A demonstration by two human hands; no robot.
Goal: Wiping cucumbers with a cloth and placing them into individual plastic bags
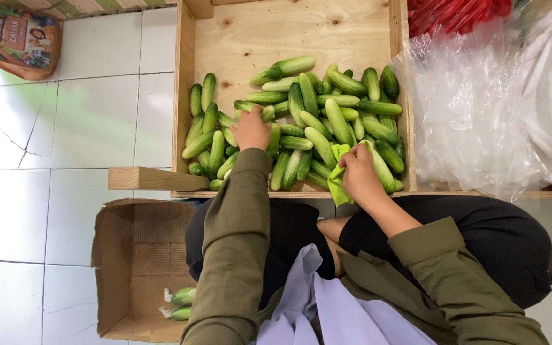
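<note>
A wooden crate [186, 76] holds a heap of green cucumbers [327, 121]. My left hand [250, 130] reaches into the pile near its left middle, fingers curled on a cucumber [245, 107]. At the pile's near right edge my right hand [360, 174] grips a light green cloth [338, 182], and rests against a cucumber [381, 167]. Both arms wear olive green sleeves.
An open cardboard box [129, 255] on the white tiled floor at lower left holds two cucumbers [182, 303]. Clear plastic bags [474, 108] lie to the right of the crate, with red items [455, 13] above. A brown bag [17, 38] sits top left.
</note>
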